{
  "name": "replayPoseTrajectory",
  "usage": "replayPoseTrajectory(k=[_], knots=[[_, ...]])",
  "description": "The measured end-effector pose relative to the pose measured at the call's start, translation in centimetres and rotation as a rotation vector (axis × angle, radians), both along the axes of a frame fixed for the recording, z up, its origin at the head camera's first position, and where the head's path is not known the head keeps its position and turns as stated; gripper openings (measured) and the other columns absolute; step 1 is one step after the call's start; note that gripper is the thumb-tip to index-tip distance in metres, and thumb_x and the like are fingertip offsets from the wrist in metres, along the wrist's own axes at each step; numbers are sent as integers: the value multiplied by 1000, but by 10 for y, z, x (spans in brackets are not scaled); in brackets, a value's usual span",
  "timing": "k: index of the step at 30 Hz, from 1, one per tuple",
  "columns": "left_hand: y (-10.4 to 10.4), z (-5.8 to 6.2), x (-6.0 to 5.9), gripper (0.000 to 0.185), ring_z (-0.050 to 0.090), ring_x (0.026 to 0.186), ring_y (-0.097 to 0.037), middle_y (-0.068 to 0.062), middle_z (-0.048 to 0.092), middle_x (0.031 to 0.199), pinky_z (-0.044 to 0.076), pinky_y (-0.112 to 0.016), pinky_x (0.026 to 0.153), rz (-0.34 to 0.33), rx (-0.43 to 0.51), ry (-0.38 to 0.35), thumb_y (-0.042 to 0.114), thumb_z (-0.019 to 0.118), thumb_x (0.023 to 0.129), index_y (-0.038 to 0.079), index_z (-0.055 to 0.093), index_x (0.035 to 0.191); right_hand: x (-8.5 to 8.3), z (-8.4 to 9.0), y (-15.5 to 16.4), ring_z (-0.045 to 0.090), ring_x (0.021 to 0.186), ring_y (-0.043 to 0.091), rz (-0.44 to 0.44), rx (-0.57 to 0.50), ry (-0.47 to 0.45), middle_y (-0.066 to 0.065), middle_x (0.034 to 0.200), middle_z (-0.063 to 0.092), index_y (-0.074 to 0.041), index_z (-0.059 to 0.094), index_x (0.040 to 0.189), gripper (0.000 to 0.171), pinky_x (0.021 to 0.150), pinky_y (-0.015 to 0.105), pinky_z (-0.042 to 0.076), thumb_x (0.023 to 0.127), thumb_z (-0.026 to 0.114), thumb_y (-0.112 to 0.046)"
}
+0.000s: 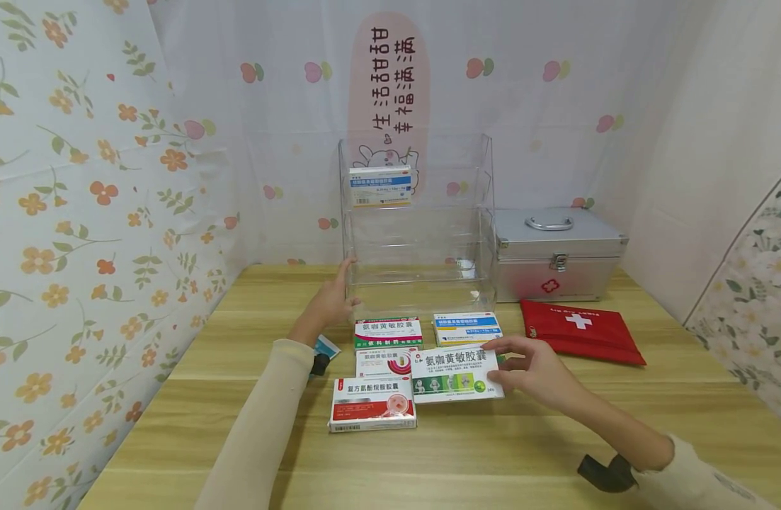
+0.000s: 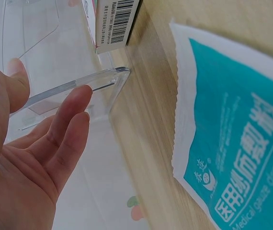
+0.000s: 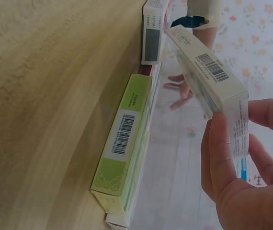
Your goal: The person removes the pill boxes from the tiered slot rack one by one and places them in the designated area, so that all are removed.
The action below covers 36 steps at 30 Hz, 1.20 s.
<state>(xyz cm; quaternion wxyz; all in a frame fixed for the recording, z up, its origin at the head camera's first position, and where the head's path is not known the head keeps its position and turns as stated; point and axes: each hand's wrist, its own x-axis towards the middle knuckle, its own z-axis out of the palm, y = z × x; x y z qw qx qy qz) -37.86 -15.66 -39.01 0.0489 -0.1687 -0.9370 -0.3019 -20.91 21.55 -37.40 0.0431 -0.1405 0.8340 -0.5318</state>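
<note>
My right hand (image 1: 533,372) pinches a white and green medicine box (image 1: 457,375) by its right end. In the right wrist view, that box (image 3: 210,72) is tilted, raised off the table, between thumb and fingers. A light-green box (image 3: 122,134) lies below it, mostly hidden in the head view. At the lower left side of a clear tiered display rack (image 1: 422,294), my left hand (image 1: 329,301) holds the side panel, thumb and fingers on either side of its edge. One blue and white box (image 1: 380,188) stands on an upper tier.
Before the rack lie a green-banded box (image 1: 388,331), a pink-ringed box (image 1: 384,363), a red and white box (image 1: 373,405) and another blue box (image 1: 468,328). A teal gauze packet (image 2: 237,129) lies by my left wrist. Rightward are a silver case (image 1: 556,262) and red pouch (image 1: 581,336).
</note>
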Motion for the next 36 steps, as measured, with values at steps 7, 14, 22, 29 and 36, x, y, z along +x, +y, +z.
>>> replayPoseTrajectory(k=[7,14,22,29,36], knots=[[0,1,1,84,38,49,-17,-4,41,62,38,-30,49,0,5,-5,11,69,94,22,11,154,10,-3,4,67,92,27,14,0,-12,24,129,56,0,63,124,45,74,31,58,83,79,-12],[1,1,2,84,39,50,-18,-4,41,63,39,-31,50,3,3,-9,11,69,94,24,12,153,15,-11,8,67,95,30,37,-47,-73,27,131,53,3,61,127,48,73,36,59,84,78,-10],[0,-1,1,84,40,51,-18,-5,42,65,39,-31,50,8,7,-7,12,69,93,24,11,154,21,-14,9,68,100,33,47,-49,-115,29,124,58,6,60,126,49,72,39,59,84,79,-12],[0,-3,-1,84,41,51,-19,-5,41,64,40,-32,50,-1,28,-5,10,69,93,24,12,154,22,-18,12,68,97,30,46,-6,-120,26,120,63,5,62,124,47,71,37,59,86,78,-16],[0,-1,-1,84,42,51,-19,-5,42,63,40,-32,50,-4,19,-7,11,69,94,22,11,154,23,-19,15,68,96,28,35,33,-160,21,116,68,3,66,121,46,70,37,59,85,80,-21]])
